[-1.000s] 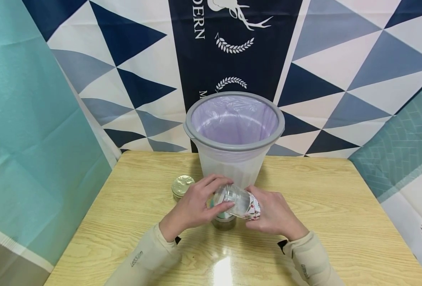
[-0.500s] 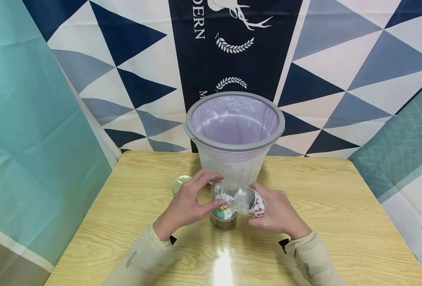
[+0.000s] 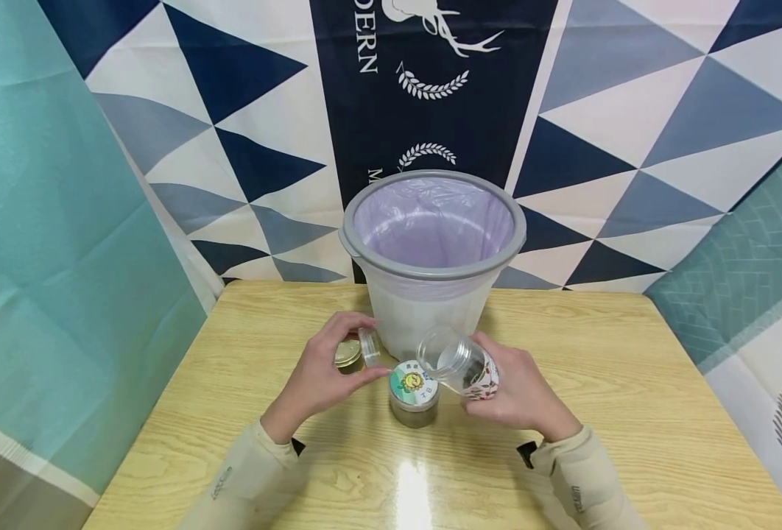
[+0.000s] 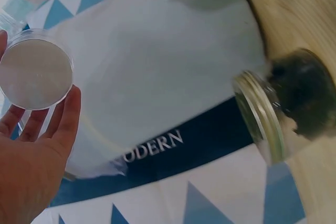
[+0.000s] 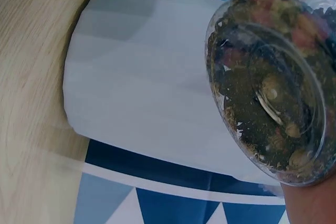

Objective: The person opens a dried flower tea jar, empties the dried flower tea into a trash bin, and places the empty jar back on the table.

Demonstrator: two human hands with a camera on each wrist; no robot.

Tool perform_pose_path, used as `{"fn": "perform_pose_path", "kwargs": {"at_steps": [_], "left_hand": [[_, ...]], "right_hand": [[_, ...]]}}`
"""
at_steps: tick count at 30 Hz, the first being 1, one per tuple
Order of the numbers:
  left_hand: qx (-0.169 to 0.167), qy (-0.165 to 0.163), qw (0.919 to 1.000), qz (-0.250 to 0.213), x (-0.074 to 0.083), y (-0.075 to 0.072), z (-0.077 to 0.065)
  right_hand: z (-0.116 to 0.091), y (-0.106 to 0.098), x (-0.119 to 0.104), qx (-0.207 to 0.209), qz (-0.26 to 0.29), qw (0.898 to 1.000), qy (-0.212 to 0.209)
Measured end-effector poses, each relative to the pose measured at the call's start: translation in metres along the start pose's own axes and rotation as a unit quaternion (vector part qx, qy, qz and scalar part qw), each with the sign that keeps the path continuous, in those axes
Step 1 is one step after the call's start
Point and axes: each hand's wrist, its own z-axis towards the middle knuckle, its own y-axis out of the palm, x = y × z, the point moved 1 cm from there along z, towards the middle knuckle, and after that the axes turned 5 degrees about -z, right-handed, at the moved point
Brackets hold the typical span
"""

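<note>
My left hand (image 3: 314, 379) pinches a clear round lid (image 3: 370, 347) by its rim, thumb and fingers on opposite sides. In the left wrist view the lid (image 4: 35, 74) faces the camera. My right hand (image 3: 523, 390) grips a clear plastic jar (image 3: 456, 361) with a floral label, tilted with its uncovered mouth toward the left. Through its base in the right wrist view, this jar (image 5: 262, 93) shows dark dried bits with reddish and tan pieces. Between the hands a jar with a sunflower-printed lid (image 3: 414, 390) stands upright on the table.
Behind the hands stands a white bin (image 3: 431, 313) with a grey rim and a purple liner. Partly hidden by the left hand, a gold-lidded jar (image 3: 347, 353) with dark contents stands left of the bin. A patterned cloth (image 3: 265, 147) hangs behind the wooden table (image 3: 603, 383).
The lid has come away from the jar's mouth, carried left by my left hand. My right hand has shifted slightly right with the jar, and the sunflower lid between them is now uncovered to view.
</note>
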Motion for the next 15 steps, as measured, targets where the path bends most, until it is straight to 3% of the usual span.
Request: {"fn": "perform_pose_path", "kwargs": {"at_steps": [7, 15], "left_hand": [[0.011, -0.056, 0.9982, -0.016, -0.015, -0.01, -0.006], [0.023, -0.109, 0.9937, 0.009, -0.03, -0.021, -0.017]], "right_hand": [[0.0, -0.004, 0.0, 0.007, 0.021, 1.0, 0.005], [0.0, -0.007, 0.0, 0.013, 0.03, 0.999, 0.003]]}}
